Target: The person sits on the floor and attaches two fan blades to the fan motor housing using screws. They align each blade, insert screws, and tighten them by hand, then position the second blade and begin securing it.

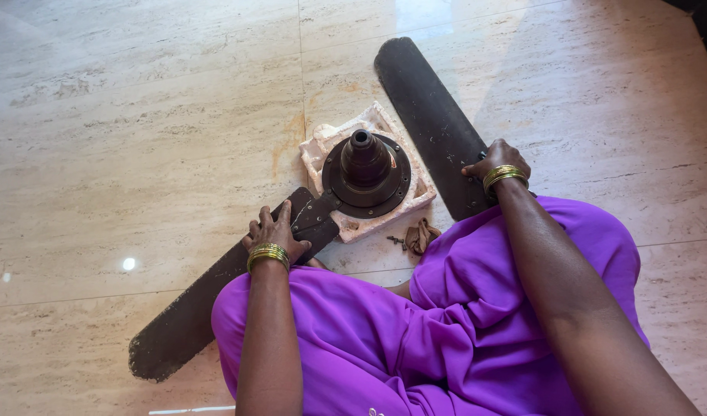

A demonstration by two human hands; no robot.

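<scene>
My left hand (275,233) lies flat, fingers spread, on the near fan blade (207,304) at its bracket. My right hand (494,159) curls over the far blade (430,115) edge. Between them, the motor hub (366,173) sits on white packing foam (320,142); 1 crumpled rag (421,235) lies nearby on the floor (137,115).

Bright purple cloth (461,323) is being worn, loose and folded in soft creases over the lap and knees. Both forearms are being left bare, with no sleeves seen on them. A stack of thin gold bangles (268,254) is being worn at the left wrist, and a like stack of gold bangles (504,176) at the right wrist. A small pale mark is being shown at the cloth's lower edge.
</scene>
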